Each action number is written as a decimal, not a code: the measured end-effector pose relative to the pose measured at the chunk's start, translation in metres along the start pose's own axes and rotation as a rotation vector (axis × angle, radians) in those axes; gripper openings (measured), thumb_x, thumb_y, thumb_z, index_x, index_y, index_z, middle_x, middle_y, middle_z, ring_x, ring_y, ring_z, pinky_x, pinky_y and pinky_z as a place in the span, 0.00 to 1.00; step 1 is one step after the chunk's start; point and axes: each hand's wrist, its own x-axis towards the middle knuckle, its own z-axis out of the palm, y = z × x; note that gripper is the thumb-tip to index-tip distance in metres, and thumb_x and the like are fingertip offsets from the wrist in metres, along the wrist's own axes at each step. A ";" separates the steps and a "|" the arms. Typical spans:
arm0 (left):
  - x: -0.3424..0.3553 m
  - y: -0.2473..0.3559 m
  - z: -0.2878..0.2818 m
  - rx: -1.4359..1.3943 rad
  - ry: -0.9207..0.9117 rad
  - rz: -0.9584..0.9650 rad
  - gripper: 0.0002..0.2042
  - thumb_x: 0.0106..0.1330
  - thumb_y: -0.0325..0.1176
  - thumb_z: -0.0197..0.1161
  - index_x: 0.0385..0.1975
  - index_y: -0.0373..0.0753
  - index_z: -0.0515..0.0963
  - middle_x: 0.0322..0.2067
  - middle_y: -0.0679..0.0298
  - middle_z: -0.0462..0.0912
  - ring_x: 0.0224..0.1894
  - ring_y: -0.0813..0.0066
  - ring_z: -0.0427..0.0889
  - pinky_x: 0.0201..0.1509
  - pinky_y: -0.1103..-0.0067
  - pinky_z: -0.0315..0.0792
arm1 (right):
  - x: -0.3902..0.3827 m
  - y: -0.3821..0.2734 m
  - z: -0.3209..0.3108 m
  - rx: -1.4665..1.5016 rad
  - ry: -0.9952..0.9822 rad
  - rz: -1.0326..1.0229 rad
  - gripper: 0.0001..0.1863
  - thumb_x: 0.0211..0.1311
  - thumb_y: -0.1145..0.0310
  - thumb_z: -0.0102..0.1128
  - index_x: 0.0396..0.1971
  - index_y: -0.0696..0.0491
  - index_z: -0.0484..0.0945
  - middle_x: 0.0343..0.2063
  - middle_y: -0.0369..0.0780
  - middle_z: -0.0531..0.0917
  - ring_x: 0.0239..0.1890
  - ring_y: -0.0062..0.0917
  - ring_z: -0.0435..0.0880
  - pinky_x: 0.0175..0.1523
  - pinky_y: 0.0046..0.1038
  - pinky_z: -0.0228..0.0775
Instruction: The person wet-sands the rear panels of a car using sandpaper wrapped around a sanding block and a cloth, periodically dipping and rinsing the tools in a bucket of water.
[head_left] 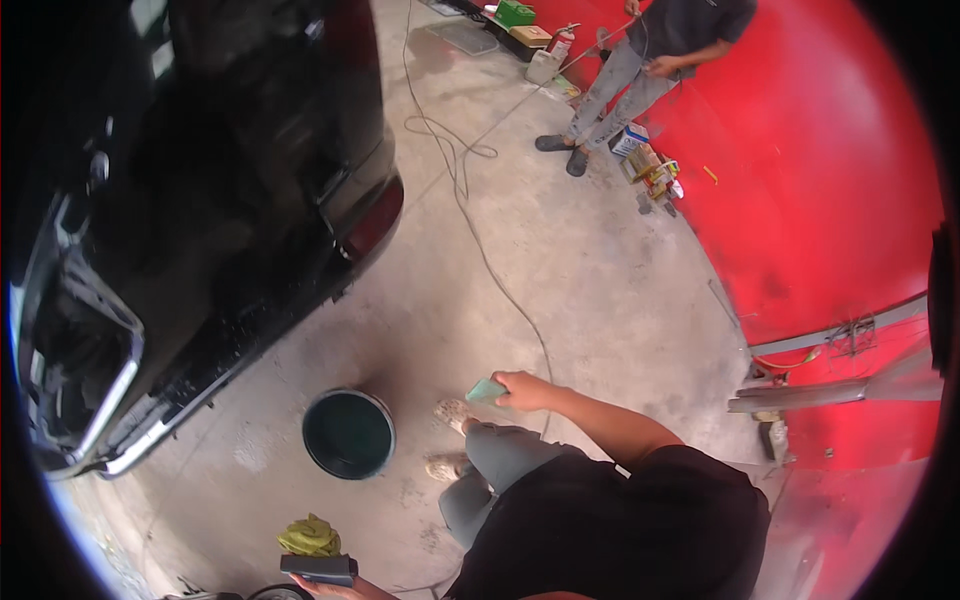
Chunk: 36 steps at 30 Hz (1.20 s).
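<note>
My right hand (522,391) is closed round a pale green flat piece (487,391), perhaps a sponge or a pad; its kind is unclear. It hangs above my feet in their speckled shoes. To its left on the concrete stands a dark round bucket (349,434), with dark greenish liquid or bottom inside. At the lower edge my left hand (345,590) grips a dark grey rectangular block (319,569); what it is cannot be made out. Just beyond the block is a crumpled yellow-green cloth (311,536). Whether the cloth touches the block is unclear.
A black car (220,200) with a red tail light fills the left. A cable (490,262) snakes over the floor. At the upper right another person (640,75) stands holding a thin line. Boxes (645,165) lie by a large red surface (810,180); a fire extinguisher (561,40) stands behind.
</note>
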 end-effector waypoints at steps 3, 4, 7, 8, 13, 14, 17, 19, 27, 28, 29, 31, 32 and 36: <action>-0.027 0.011 0.042 0.050 0.010 0.015 0.27 0.70 0.52 0.55 0.60 0.39 0.75 0.60 0.58 0.77 0.60 0.58 0.77 0.62 0.61 0.73 | 0.023 0.004 -0.015 0.015 -0.013 -0.069 0.24 0.58 0.62 0.65 0.53 0.55 0.73 0.43 0.53 0.84 0.48 0.47 0.84 0.51 0.42 0.75; -0.037 0.015 0.054 0.065 0.006 0.023 0.27 0.70 0.53 0.55 0.60 0.40 0.76 0.60 0.58 0.77 0.60 0.58 0.77 0.62 0.61 0.73 | 0.032 0.007 -0.020 -0.026 0.009 -0.060 0.24 0.58 0.62 0.65 0.54 0.55 0.73 0.43 0.53 0.84 0.48 0.47 0.84 0.51 0.42 0.75; -0.062 0.025 0.086 0.107 0.002 0.042 0.27 0.70 0.53 0.54 0.60 0.40 0.76 0.60 0.58 0.77 0.60 0.57 0.78 0.61 0.60 0.73 | 0.052 0.032 -0.028 0.041 0.089 -0.049 0.25 0.57 0.63 0.65 0.53 0.55 0.74 0.43 0.53 0.84 0.49 0.47 0.84 0.52 0.43 0.75; -0.068 0.030 0.096 0.113 -0.002 0.048 0.27 0.69 0.53 0.54 0.59 0.40 0.76 0.60 0.58 0.77 0.60 0.57 0.78 0.61 0.59 0.74 | 0.059 0.045 -0.028 0.126 0.144 -0.030 0.25 0.56 0.63 0.66 0.53 0.56 0.75 0.44 0.53 0.84 0.50 0.48 0.83 0.53 0.44 0.74; -0.085 0.052 0.150 0.082 -0.026 0.068 0.27 0.69 0.54 0.54 0.59 0.41 0.77 0.61 0.58 0.77 0.59 0.55 0.78 0.60 0.58 0.74 | 0.053 0.149 -0.006 0.284 0.335 0.069 0.27 0.52 0.59 0.68 0.52 0.55 0.77 0.44 0.52 0.85 0.48 0.45 0.84 0.54 0.41 0.75; -0.088 0.055 0.161 0.032 -0.137 0.010 0.27 0.69 0.54 0.53 0.59 0.41 0.76 0.61 0.56 0.76 0.60 0.52 0.78 0.60 0.54 0.74 | 0.044 0.174 0.001 0.268 0.329 0.158 0.27 0.51 0.58 0.68 0.51 0.54 0.78 0.45 0.52 0.84 0.49 0.45 0.84 0.54 0.41 0.75; -0.105 0.060 0.173 0.021 -0.131 -0.032 0.28 0.68 0.54 0.51 0.60 0.40 0.74 0.62 0.50 0.75 0.61 0.42 0.76 0.58 0.45 0.74 | 0.004 0.236 0.028 0.154 0.254 0.376 0.24 0.50 0.58 0.67 0.47 0.53 0.80 0.40 0.51 0.86 0.44 0.45 0.85 0.51 0.41 0.77; -0.118 0.061 0.165 -0.013 -0.340 -0.089 0.26 0.67 0.53 0.52 0.56 0.39 0.75 0.55 0.55 0.78 0.56 0.56 0.79 0.61 0.57 0.73 | -0.032 0.261 0.048 0.131 0.254 0.331 0.21 0.51 0.64 0.68 0.45 0.56 0.81 0.39 0.48 0.87 0.40 0.37 0.87 0.46 0.39 0.79; -0.151 0.069 0.077 0.000 0.011 -0.029 0.25 0.63 0.54 0.62 0.48 0.39 0.81 0.34 0.65 0.82 0.34 0.74 0.81 0.39 0.78 0.76 | -0.145 0.231 0.107 0.452 0.063 0.272 0.13 0.57 0.75 0.62 0.43 0.59 0.78 0.32 0.42 0.84 0.31 0.31 0.84 0.37 0.35 0.77; -0.161 0.078 0.056 0.055 0.111 -0.130 0.25 0.62 0.54 0.62 0.48 0.39 0.81 0.35 0.65 0.83 0.33 0.74 0.81 0.38 0.77 0.76 | -0.170 0.223 0.112 0.472 0.046 0.432 0.14 0.56 0.76 0.62 0.43 0.60 0.78 0.34 0.42 0.83 0.33 0.32 0.84 0.38 0.35 0.77; -0.161 0.078 0.043 0.025 0.079 -0.119 0.25 0.62 0.54 0.63 0.49 0.39 0.81 0.35 0.65 0.83 0.33 0.74 0.81 0.37 0.77 0.76 | -0.177 0.212 0.114 0.520 0.041 0.348 0.14 0.56 0.76 0.62 0.43 0.60 0.78 0.34 0.42 0.83 0.33 0.32 0.84 0.38 0.35 0.77; -0.150 0.077 0.018 0.004 0.049 -0.172 0.25 0.62 0.53 0.64 0.48 0.39 0.81 0.34 0.65 0.83 0.33 0.74 0.81 0.37 0.77 0.75 | -0.195 0.192 0.115 0.128 0.174 0.233 0.17 0.53 0.77 0.62 0.45 0.60 0.77 0.36 0.43 0.83 0.38 0.34 0.84 0.44 0.36 0.77; -0.145 0.077 0.004 -0.019 0.059 -0.167 0.25 0.62 0.53 0.64 0.48 0.39 0.81 0.34 0.65 0.83 0.33 0.74 0.81 0.37 0.77 0.75 | -0.206 0.185 0.114 0.184 0.151 0.251 0.17 0.53 0.77 0.62 0.45 0.60 0.77 0.36 0.43 0.83 0.38 0.34 0.84 0.44 0.36 0.77; -0.131 0.069 -0.034 0.126 0.180 -0.260 0.21 0.63 0.52 0.64 0.45 0.41 0.81 0.34 0.67 0.82 0.32 0.74 0.80 0.36 0.76 0.74 | -0.235 0.167 0.099 0.257 0.343 0.158 0.18 0.53 0.78 0.63 0.46 0.60 0.77 0.39 0.44 0.83 0.42 0.32 0.84 0.51 0.35 0.75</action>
